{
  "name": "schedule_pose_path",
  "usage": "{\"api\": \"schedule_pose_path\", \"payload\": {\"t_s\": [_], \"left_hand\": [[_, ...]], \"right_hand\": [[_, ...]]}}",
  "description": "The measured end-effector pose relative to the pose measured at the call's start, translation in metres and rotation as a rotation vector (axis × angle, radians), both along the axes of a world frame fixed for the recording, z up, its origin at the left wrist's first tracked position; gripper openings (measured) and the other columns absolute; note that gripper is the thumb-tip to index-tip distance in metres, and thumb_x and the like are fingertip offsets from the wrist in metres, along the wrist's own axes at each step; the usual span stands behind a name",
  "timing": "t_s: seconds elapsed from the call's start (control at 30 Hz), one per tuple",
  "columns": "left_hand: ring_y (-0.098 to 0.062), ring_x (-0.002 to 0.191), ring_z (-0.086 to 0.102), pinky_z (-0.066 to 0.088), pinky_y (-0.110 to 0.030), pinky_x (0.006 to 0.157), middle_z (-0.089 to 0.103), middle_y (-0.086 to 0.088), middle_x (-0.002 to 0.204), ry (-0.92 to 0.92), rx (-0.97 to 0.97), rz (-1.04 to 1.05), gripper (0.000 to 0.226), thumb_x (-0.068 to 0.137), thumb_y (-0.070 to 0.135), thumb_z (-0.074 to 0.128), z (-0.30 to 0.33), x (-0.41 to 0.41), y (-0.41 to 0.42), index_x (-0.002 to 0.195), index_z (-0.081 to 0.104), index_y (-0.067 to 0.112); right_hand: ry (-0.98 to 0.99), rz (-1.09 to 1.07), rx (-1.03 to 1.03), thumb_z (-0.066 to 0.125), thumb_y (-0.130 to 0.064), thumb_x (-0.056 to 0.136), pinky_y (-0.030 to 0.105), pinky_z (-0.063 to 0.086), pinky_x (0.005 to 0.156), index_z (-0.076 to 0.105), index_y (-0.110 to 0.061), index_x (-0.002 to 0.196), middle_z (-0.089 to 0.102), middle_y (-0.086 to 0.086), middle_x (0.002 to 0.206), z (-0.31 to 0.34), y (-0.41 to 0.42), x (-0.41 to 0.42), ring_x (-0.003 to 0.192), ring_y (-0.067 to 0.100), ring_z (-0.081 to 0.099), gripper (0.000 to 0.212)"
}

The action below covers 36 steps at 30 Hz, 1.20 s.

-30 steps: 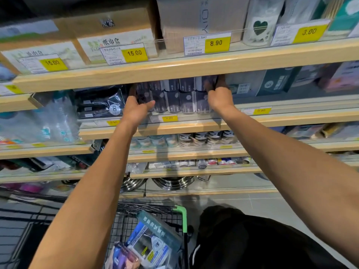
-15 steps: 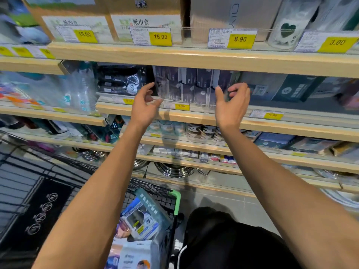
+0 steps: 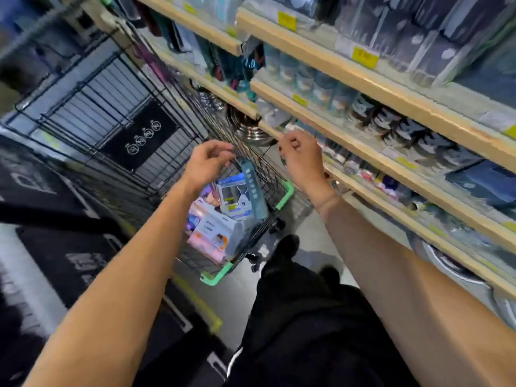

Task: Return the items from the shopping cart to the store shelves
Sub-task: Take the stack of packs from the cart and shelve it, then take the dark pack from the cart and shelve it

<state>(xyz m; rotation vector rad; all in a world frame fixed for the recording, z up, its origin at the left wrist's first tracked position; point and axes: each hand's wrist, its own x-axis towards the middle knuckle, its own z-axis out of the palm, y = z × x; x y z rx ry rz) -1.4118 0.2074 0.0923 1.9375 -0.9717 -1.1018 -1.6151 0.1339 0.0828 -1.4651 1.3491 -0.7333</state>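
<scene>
Left hand [image 3: 208, 160]: fingers loosely curled, tips drawn toward the thumb, nothing held; palm down, wrist bent, forearm running down to the lower left corner. Hovering above the shopping cart [image 3: 287, 188], clear of its wire wall.

Right hand [image 3: 303, 157]: fingers curled inward in a loose fist, back of hand to the camera; whether anything sits inside the curl cannot be told, blur too heavy. Forearm stretched down to the lower right. Knuckles just in front of the edge of a wooden shelf [image 3: 371, 160], contact not discernible.

Below and between both sets of fingers: cart basket, black wire with green corner trim, holding packaged items. Directly beneath left fingertips, upright teal pack [image 3: 254, 191]; beside it, blue-and-white box [image 3: 233, 198]; nearer the body, white and pink packs [image 3: 220, 236].

Right of the right fingers: tiered store shelves with yellow price tags [image 3: 364, 57], rows of small jars [image 3: 407, 129], dark packs [image 3: 435, 37] above.

Beyond the fingertips, under a shelf: stacked steel bowls [image 3: 250, 127].

Nearest the camera: black clothing [image 3: 307, 331].
</scene>
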Motion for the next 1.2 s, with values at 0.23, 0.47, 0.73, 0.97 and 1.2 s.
{"api": "schedule_pose_path", "payload": {"t_s": [0.23,0.47,0.73,0.97,1.2], "left_hand": [[-0.014,0.069,0.058,0.044,-0.024,0.06,0.066,-0.004,0.092,0.204,0.324,0.462,0.014,0.098,0.034,0.056,-0.068,0.017,0.129,0.09,0.06,0.025],[-0.014,0.06,0.044,0.035,-0.026,0.056,0.054,-0.008,0.088,0.392,0.445,0.706,0.022,0.101,0.036,0.05,-0.134,0.046,0.155,0.103,0.054,0.014],[-0.019,0.092,0.051,0.038,-0.027,0.075,0.059,-0.012,0.098,0.331,0.519,0.668,0.014,0.092,0.018,0.065,-0.184,0.073,0.141,0.097,0.058,0.007],[-0.028,0.121,0.054,0.042,-0.034,0.1,0.054,-0.01,0.137,0.213,0.654,0.569,0.045,0.094,0.02,0.061,-0.23,0.074,0.142,0.138,0.051,0.014],[-0.024,0.111,0.06,0.047,-0.031,0.097,0.057,-0.009,0.129,0.25,0.619,0.614,0.035,0.092,0.017,0.064,-0.247,0.062,0.137,0.126,0.06,0.015]], "right_hand": [[0.124,0.463,0.281,0.062,-0.02,0.094,0.044,0.055,0.078,0.07,-0.008,0.074,0.068,0.015,0.073,-0.055,0.064,0.022,0.07,0.03,0.062,0.024],[0.366,0.447,0.363,0.064,-0.033,0.085,0.045,0.055,0.085,0.068,-0.019,0.071,0.071,0.009,0.08,-0.084,0.061,0.046,0.08,0.027,0.067,0.021],[0.693,0.342,0.362,0.066,-0.025,0.088,0.034,0.047,0.08,0.059,-0.009,0.101,0.065,0.014,0.107,-0.144,0.048,0.087,0.101,0.032,0.063,0.022],[0.947,0.465,0.39,0.07,-0.04,0.087,0.026,0.043,0.064,0.045,-0.003,0.123,0.066,0.013,0.109,-0.215,0.053,0.111,0.096,0.032,0.067,0.058],[0.995,0.376,0.3,0.065,-0.025,0.089,0.027,0.042,0.069,0.054,-0.009,0.116,0.063,0.004,0.099,-0.221,0.04,0.115,0.09,0.03,0.064,0.033]]}}
